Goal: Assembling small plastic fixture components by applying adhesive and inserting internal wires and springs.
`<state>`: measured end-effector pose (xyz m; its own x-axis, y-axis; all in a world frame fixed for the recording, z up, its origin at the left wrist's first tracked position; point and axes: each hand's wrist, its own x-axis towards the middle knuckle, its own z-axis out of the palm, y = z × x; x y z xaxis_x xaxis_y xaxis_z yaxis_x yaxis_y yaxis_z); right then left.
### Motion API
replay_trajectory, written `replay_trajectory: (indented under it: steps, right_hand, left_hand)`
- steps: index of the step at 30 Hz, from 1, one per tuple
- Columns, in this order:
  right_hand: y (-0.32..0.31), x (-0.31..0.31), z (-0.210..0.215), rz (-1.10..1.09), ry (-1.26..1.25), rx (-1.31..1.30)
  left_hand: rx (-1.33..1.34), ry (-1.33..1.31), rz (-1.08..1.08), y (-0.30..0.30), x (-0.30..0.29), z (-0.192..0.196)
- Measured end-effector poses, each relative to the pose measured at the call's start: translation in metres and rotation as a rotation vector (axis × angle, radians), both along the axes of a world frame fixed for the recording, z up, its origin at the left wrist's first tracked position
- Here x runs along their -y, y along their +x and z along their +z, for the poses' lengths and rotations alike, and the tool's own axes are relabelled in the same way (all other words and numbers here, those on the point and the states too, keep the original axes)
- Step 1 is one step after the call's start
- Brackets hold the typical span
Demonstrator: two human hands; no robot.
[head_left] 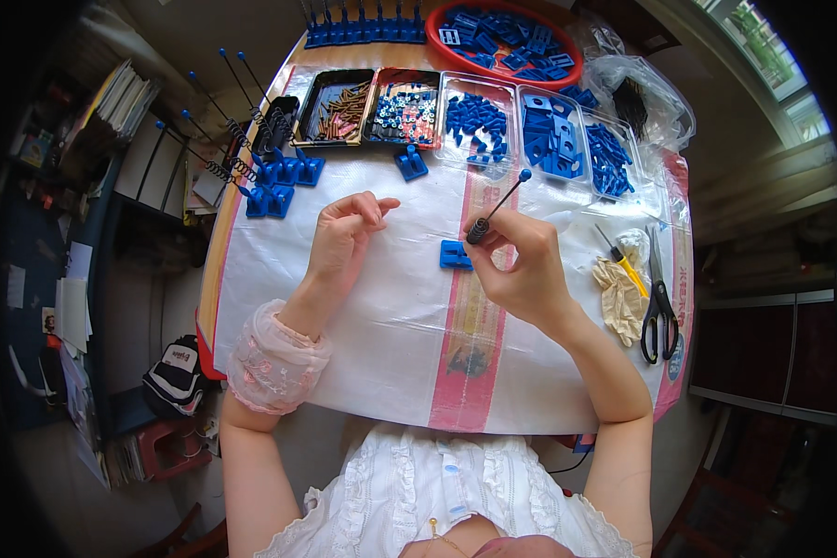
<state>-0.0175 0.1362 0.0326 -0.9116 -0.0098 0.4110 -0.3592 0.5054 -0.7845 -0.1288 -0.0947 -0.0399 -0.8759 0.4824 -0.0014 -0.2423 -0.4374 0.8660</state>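
Head view shows the left hand (pixel 342 232) empty, fingers loosely curled, above the counter (pixel 363 325). Beside it lies a blue block (pixel 455 254). The right hand (pixel 521 265) pinches a thin rod (pixel 498 206) with a spring; the spring could slip off and roll away.

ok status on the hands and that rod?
Right hand pinching black rod with spring end, blue tip up. Left hand empty, curled above the sheet. Blue bracket beside right fingers. Nothing between them.

Bright daylight from the window (pixel 763 56) at upper right; sharp centre, fisheye bending and dark rim.
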Motion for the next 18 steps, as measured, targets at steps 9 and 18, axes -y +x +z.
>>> replay_trajectory:
  steps: [9,18]
  right_hand:
    - [0.0003,0.0004,0.0010,-0.005,-0.001,-0.004]
    - [0.0002,-0.0002,-0.0001,-0.001,0.012,-0.022]
  left_hand:
    - [-0.022,-0.039,0.001,0.0012,-0.0005,0.0021]
    - [0.020,0.012,0.013,0.0015,-0.0019,0.0027]
